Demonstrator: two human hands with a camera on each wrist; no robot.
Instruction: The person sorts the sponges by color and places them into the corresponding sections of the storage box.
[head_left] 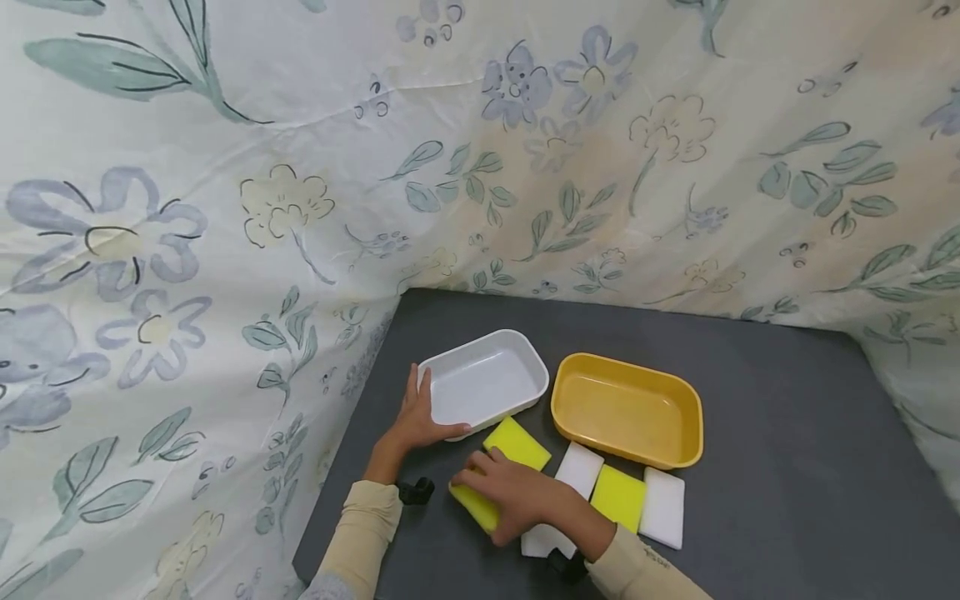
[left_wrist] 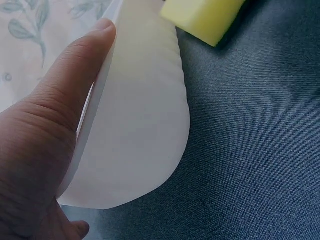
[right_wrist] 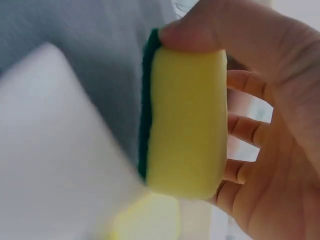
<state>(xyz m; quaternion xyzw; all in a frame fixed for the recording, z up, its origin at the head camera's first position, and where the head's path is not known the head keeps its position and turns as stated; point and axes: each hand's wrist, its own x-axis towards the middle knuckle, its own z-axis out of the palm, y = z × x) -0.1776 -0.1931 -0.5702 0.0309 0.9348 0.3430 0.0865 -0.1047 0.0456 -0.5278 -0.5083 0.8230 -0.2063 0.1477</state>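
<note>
And there was your right grip [head_left: 517,496], narrow and firm on a yellow sponge [right_wrist: 187,120], thumb on one end, fingers along the side away from its dark green scouring layer [right_wrist: 147,112]! That held sponge was low over the near part of the bench [head_left: 787,467], just in front of the white tray [head_left: 487,379]; whether it touched the bench, you couldn't tell. Over to your left grip [head_left: 416,421], spread wide about the white tray's near-left corner, thumb laid along the near rim, fingers at the left end. Just beside that near rim you had a second sponge [head_left: 517,443], yellow too. Then, rightward past your hand, came white material [head_left: 579,468] partly hidden under your forearm, one piece or two, impossible to say, next a third yellow sponge [head_left: 618,497], and a white block [head_left: 663,508] at the end of the row. Behind those stood the yellow tray [head_left: 626,408], right of the white one, and beyond the bench hung floral cloth [head_left: 555,150].
</note>
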